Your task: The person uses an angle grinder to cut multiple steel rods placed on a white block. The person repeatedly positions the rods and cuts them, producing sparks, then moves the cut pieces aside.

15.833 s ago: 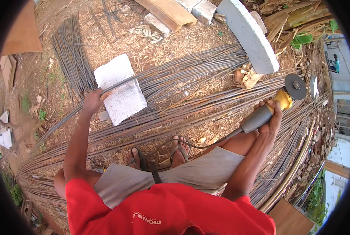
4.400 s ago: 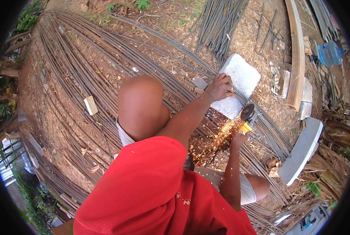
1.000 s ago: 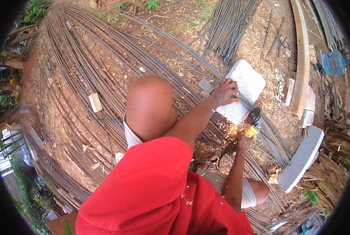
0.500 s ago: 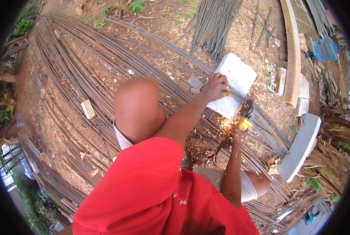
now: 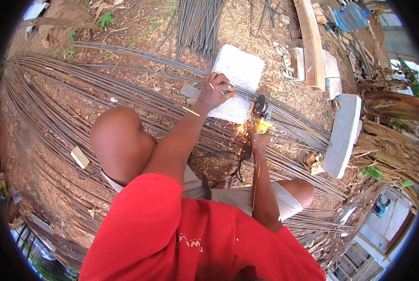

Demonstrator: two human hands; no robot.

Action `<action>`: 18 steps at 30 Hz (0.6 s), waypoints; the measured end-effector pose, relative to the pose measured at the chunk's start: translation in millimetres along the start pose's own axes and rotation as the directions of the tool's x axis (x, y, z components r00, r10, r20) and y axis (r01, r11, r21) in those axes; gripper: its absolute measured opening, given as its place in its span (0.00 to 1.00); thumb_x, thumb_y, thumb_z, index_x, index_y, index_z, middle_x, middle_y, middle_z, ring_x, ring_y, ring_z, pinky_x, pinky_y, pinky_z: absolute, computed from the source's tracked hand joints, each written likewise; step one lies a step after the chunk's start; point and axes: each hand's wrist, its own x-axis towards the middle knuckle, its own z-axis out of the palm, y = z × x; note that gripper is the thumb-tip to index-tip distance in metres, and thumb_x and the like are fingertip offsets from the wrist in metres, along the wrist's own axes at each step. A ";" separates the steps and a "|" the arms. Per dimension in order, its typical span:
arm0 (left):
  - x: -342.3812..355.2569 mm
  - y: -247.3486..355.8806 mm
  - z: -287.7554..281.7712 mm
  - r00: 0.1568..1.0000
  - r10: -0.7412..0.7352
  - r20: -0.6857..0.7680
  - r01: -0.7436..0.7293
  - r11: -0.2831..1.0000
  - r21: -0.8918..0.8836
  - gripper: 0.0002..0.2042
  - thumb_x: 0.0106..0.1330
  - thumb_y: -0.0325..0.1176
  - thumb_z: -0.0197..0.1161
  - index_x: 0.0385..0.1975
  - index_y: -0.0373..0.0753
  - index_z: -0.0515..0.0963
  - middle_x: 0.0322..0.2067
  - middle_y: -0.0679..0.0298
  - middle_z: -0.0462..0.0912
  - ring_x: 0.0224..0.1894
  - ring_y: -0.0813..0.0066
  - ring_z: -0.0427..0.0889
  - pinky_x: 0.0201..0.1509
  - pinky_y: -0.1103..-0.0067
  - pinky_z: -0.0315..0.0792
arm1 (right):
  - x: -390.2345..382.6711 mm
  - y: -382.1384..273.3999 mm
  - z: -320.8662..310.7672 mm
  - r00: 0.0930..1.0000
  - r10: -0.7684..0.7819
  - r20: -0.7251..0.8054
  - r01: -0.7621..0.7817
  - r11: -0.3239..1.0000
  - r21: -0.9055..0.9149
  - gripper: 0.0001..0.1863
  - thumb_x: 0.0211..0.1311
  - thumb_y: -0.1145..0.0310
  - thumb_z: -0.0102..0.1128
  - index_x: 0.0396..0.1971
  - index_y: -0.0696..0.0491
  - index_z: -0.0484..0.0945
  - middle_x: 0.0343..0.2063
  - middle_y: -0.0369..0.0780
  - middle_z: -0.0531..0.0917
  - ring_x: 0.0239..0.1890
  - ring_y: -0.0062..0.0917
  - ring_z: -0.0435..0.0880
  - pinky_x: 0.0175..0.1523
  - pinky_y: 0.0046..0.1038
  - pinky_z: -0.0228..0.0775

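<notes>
Rebar [image 5: 284, 117] on block [image 5: 237, 70], left hand [image 5: 214, 91] steadying, right hand [image 5: 257, 140] gripping grinder [image 5: 262, 114]

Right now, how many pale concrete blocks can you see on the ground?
3. One block lies under the rods, steadied by the left hand; one long block lies to the right; one sits behind the wooden plank. Others may be hidden.

One head-worn fisheye view looks steeply down, close over the red-shirted torso [image 5: 195, 234], toward long grey steel rods [image 5: 78, 93] on dirt ground.
</notes>
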 end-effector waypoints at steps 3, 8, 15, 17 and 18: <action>0.8 0.8 0.2 1.000 0.008 -0.017 -0.008 1.000 0.006 0.15 0.62 0.50 0.83 0.33 0.44 0.93 0.48 0.69 0.83 0.58 0.62 0.74 0.68 0.61 0.66 | -2.6 -6.3 -0.3 0.997 0.077 0.000 -0.077 0.997 0.011 0.21 0.51 0.70 0.78 0.45 0.61 0.84 0.35 0.41 0.91 0.33 0.26 0.87 0.42 0.35 0.82; 0.3 0.9 -0.2 1.000 0.001 -0.012 -0.001 1.000 0.021 0.15 0.62 0.50 0.83 0.32 0.44 0.93 0.49 0.69 0.83 0.59 0.62 0.74 0.70 0.61 0.66 | -5.0 -12.1 -2.9 0.999 -0.003 0.033 0.001 0.998 0.062 0.22 0.51 0.72 0.79 0.46 0.60 0.84 0.35 0.40 0.91 0.33 0.24 0.87 0.41 0.33 0.81; 0.4 -0.3 -0.8 0.999 -0.024 0.033 0.022 0.999 0.042 0.16 0.62 0.50 0.83 0.32 0.44 0.93 0.49 0.69 0.83 0.60 0.63 0.75 0.71 0.62 0.66 | 2.5 -2.8 0.7 1.000 -0.023 0.015 0.022 0.998 0.050 0.19 0.54 0.75 0.80 0.44 0.57 0.81 0.32 0.35 0.87 0.31 0.20 0.83 0.36 0.29 0.77; 0.2 -0.7 -1.1 1.000 -0.020 0.020 0.020 1.000 0.021 0.15 0.62 0.50 0.83 0.34 0.46 0.94 0.49 0.69 0.83 0.60 0.63 0.75 0.71 0.61 0.66 | 2.2 0.7 -1.5 0.994 -0.087 0.061 0.075 0.980 0.183 0.20 0.54 0.75 0.80 0.45 0.57 0.82 0.33 0.34 0.86 0.32 0.20 0.82 0.37 0.29 0.77; 0.0 -0.6 -0.9 0.999 -0.038 0.038 0.037 0.999 0.018 0.14 0.62 0.50 0.83 0.35 0.46 0.94 0.49 0.70 0.83 0.60 0.63 0.75 0.71 0.61 0.66 | 1.4 1.8 -3.0 0.993 -0.091 0.070 0.074 0.974 0.213 0.20 0.54 0.75 0.80 0.46 0.57 0.82 0.34 0.34 0.86 0.32 0.21 0.82 0.38 0.29 0.77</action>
